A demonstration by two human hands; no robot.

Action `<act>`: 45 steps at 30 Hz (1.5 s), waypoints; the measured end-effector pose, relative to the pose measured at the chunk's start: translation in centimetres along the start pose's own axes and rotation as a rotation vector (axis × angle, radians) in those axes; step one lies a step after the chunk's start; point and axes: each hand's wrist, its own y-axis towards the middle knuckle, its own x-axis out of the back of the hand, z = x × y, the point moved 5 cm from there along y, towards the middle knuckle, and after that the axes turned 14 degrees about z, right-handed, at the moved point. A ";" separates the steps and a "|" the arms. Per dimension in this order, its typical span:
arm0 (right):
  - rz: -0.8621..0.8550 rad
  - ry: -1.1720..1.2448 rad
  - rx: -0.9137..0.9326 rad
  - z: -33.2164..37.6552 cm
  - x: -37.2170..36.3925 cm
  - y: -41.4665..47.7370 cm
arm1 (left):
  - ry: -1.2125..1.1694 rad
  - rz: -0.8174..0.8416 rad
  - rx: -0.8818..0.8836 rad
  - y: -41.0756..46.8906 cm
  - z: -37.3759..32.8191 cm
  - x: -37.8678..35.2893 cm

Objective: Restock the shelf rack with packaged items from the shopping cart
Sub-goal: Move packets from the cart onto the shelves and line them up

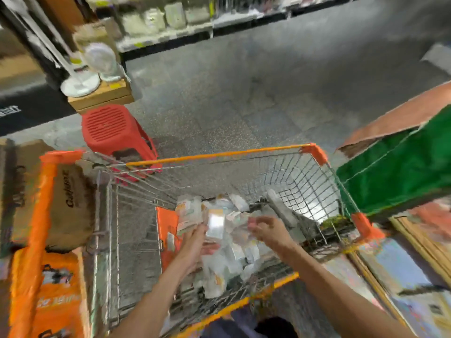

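Observation:
A wire shopping cart (307, 181) with orange corners and rim stands in front of me. Its basket holds a heap of several pale plastic packets (234, 254). My left hand (195, 242) is inside the basket and holds a small stack of the packets (214, 225) upright. My right hand (268, 230) reaches in beside it, fingers curled down over the heap; the blur hides whether it pinches a packet. A shelf rack (170, 23) with pale packaged goods runs along the far side of the aisle.
A red plastic stool (112, 130) stands just beyond the cart's left front corner, with a wooden box and white fans (97, 69) behind it. Cardboard boxes and an orange bag (48, 276) crowd the left. A green-lined box (400, 167) sits right. Grey floor (244, 93) lies ahead.

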 end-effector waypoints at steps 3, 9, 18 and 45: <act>-0.160 -0.052 0.117 0.0 1.7 -4.8 | 0.061 0.101 -0.084 -1.6 -2.0 -3.5; -0.394 0.096 0.233 2.8 7.0 -14.6 | 0.171 0.364 -0.220 -5.0 -7.0 -13.7; -0.824 0.437 0.287 0.4 16.0 -32.8 | 0.345 0.777 -0.371 -10.8 -10.2 -34.4; -1.203 0.010 0.453 9.7 43.2 -61.9 | 1.056 1.014 -1.299 -26.3 -26.1 -72.8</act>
